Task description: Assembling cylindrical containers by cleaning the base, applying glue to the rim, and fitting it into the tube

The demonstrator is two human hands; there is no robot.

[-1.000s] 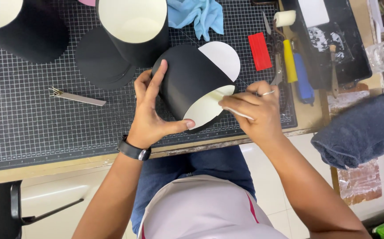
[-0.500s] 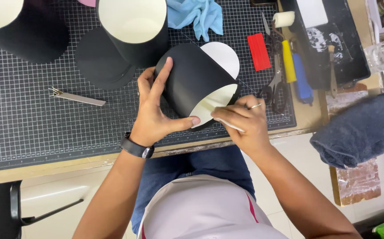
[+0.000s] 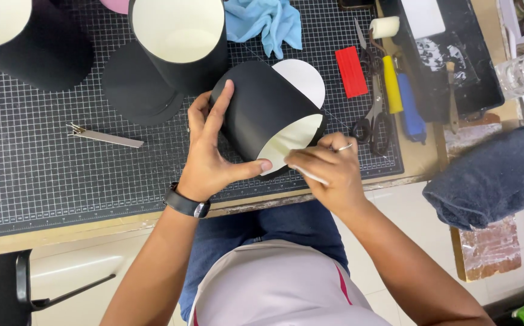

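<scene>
Left hand (image 3: 213, 160) grips black paper cylinder (image 3: 262, 111) over gridded cutting mat (image 3: 44, 175), cream lining showing. Right hand (image 3: 328, 169) fingers pinch thin white tool (image 3: 310, 175), tip hidden. Upright cylinder (image 3: 180, 36) nearby, top cut off.

Bare cutting mat (image 3: 50, 175) left; scissors (image 3: 371, 115) crowd the right.

A black cylinder (image 3: 262, 111) with a cream inner face lies tilted on its side at the near edge of the gridded cutting mat (image 3: 44, 181), open end toward the person, a thin white tool (image 3: 310, 175) at its rim
</scene>
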